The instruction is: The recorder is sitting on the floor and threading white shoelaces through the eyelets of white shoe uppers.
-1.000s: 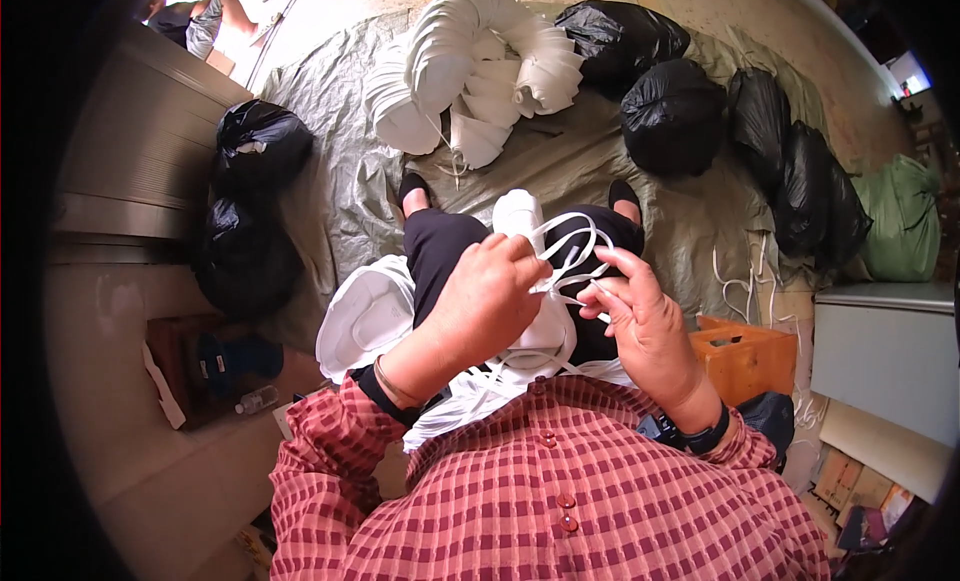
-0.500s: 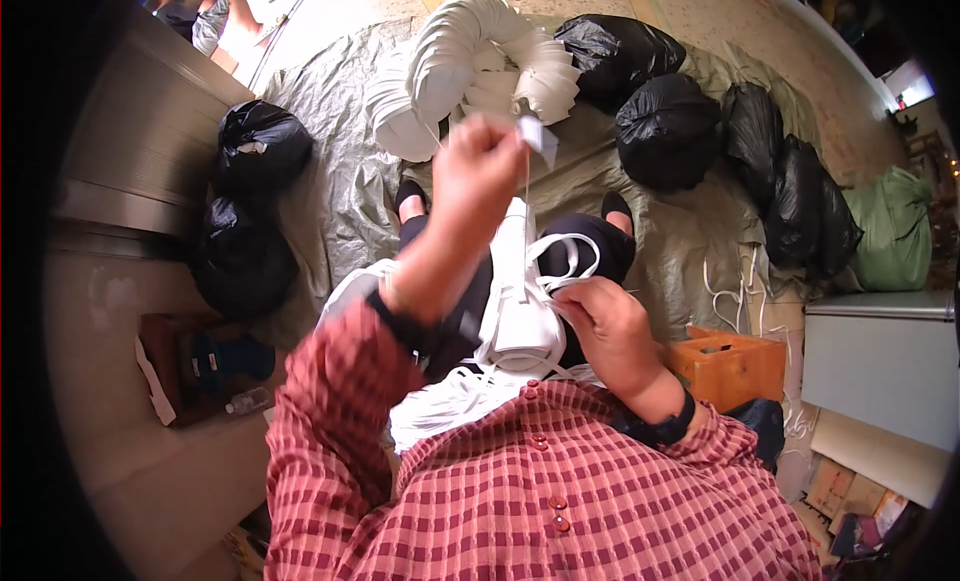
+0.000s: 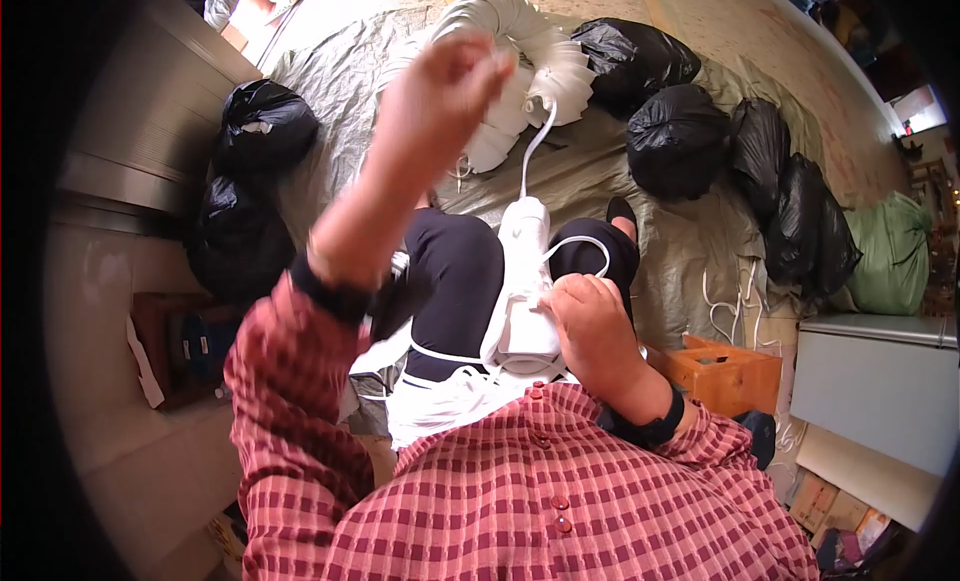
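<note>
The white shoe [image 3: 530, 326], long axis running away from the body, narrow end forward, lies just left of the curled right hand [image 3: 595, 316], whose pinch is hidden. The left hand [image 3: 455, 81] is raised farther forward, arm outstretched; blurred, so I cannot tell its grip. Nearby, one white lace [image 3: 531, 151] rises.

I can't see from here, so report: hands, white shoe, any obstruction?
Left hand raised, blurred, grip unclear. Right hand curled at white shoe, grip hidden; shoe lies between knees. Lace loop near right hand, possible snag.
</note>
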`<control>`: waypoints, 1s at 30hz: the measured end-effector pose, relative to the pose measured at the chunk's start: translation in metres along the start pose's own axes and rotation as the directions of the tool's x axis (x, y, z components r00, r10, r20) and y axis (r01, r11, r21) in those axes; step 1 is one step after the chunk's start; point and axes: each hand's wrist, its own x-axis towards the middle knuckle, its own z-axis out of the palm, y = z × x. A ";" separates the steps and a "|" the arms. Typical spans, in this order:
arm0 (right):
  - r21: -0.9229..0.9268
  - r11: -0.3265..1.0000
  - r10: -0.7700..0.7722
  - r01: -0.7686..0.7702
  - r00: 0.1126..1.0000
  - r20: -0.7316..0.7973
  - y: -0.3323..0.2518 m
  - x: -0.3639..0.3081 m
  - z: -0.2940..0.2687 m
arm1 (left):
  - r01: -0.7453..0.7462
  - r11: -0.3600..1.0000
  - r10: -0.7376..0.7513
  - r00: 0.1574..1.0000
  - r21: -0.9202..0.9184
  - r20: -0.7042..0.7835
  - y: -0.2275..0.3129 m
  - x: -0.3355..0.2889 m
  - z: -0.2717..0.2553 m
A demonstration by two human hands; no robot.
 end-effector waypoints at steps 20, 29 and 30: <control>0.370 0.892 0.286 -0.259 0.958 -0.021 0.004 0.008 0.012 | -0.398 0.800 0.055 0.794 0.449 0.605 -0.029 -0.162 -0.007; 0.798 -0.157 0.422 -0.582 0.691 0.587 0.026 0.028 0.006 | 0.624 0.404 -0.433 0.775 -0.669 0.461 -0.050 -0.182 0.002; 0.797 -0.212 0.371 -0.566 0.707 0.601 0.032 0.023 0.000 | 0.643 0.342 -0.488 0.745 -0.685 0.455 -0.059 -0.187 -0.003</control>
